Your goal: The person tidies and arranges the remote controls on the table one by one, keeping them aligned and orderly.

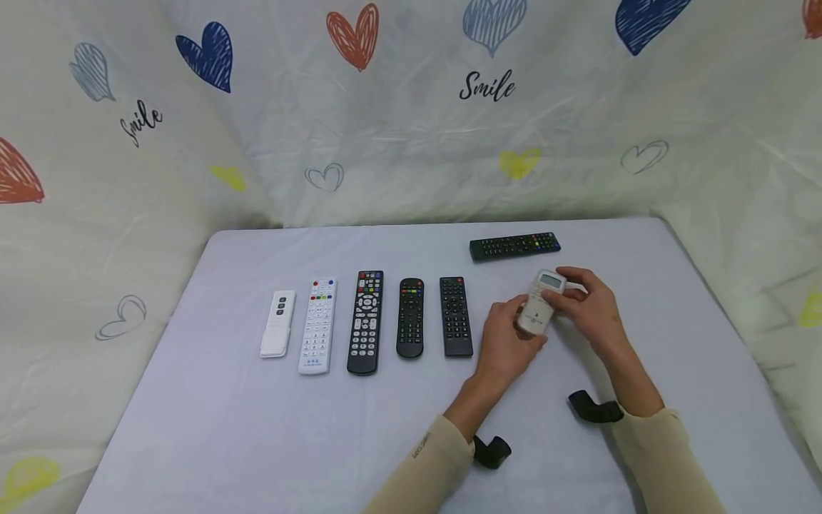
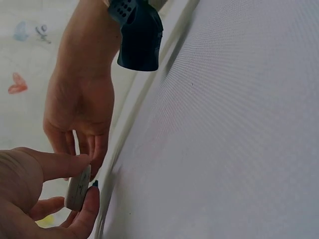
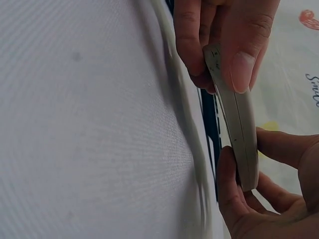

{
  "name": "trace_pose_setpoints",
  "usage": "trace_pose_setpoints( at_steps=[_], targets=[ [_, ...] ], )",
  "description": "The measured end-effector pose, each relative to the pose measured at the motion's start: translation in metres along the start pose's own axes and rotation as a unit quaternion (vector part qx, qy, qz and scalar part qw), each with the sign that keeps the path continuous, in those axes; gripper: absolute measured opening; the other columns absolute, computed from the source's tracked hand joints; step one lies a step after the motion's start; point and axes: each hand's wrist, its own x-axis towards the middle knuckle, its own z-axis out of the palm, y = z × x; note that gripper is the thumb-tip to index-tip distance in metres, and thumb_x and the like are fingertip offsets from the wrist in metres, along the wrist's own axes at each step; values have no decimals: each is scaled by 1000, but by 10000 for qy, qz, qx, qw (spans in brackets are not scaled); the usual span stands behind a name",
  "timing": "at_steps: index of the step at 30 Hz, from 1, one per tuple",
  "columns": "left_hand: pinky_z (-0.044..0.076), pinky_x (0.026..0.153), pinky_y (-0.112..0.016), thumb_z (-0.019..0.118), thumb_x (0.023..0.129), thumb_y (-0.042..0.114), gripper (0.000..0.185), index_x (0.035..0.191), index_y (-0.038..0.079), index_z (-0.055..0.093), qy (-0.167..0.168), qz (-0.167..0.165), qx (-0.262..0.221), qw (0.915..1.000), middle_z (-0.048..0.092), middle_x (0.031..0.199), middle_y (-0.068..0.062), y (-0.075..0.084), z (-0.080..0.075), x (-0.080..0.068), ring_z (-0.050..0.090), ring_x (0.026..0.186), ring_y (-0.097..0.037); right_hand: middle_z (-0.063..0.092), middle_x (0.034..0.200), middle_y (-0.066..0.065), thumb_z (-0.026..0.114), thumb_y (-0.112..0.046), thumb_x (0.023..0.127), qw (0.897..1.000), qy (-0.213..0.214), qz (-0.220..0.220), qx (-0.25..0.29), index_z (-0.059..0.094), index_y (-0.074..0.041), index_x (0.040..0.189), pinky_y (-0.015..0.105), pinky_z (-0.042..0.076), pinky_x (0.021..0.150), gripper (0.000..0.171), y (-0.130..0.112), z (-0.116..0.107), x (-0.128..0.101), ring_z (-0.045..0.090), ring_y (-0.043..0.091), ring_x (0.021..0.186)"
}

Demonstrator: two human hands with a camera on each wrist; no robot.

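Five remotes (image 1: pixel 366 321) in a row; a black remote (image 1: pixel 514 246) behind.

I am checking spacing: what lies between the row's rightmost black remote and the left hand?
Only bare table cloth separates black remote from left hand, in head view.

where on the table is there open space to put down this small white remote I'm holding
Both hands hold the small white remote. Bare cloth lies right of them out to the table edge, and between the row of five remotes and the near edge. The far left strip behind that row is bare too. It is crowded between the row's last black remote and the sideways black remote.
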Motion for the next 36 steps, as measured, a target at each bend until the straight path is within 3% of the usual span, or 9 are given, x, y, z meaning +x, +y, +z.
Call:
trace_pose_setpoints(
  at_steps=[9, 14, 20, 28, 36],
  targets=[
    [52, 80, -11, 88, 82, 5, 72, 147, 15, 56, 46, -173, -294, 9994, 56, 122, -2, -1, 1, -6, 56, 95, 3, 63, 135, 26, 71, -28, 100, 9992, -320, -237, -84, 45, -5, 155, 10, 49, 75, 65, -5, 2, 0, 59, -12, 93],
    [50, 82, -11, 88, 82, 6, 76, 149, 14, 53, 101, -322, -259, 9991, 54, 125, -1, -1, 2, -9, 54, 96, 4, 55, 143, 27, 71, -27, 100, 9981, -493, -368, -7, 44, -3, 155, 9, 49, 76, 66, -6, 4, 0, 59, -12, 94],
    [50, 84, -12, 87, 83, 8, 76, 150, 14, 52, 135, -401, -165, 9990, 53, 126, -1, -1, 1, -12, 51, 98, 2, 61, 136, 26, 72, -31, 99, 9977, -470, -404, -264, 47, -5, 153, 12, 49, 75, 64, -8, 8, -1, 58, -7, 95],
    [52, 91, -14, 84, 87, 9, 73, 151, 15, 50, 216, -413, -139, 9988, 52, 132, -2, -1, 4, -17, 53, 110, -1, 52, 150, 23, 72, -31, 99, 9967, -492, -435, -474, 50, -6, 151, 14, 44, 80, 62, -11, 11, 0, 55, 36, 128],
    [50, 106, -24, 83, 90, 13, 72, 152, 15, 47, 252, -352, 284, 9987, 50, 134, -2, 0, 6, -21, 53, 121, -6, 51, 153, 22, 72, -33, 99, 9957, -643, -369, -553, 50, -8, 152, 22, 44, 83, 62, -12, 12, 3, 53, 43, 135]
  ],
)
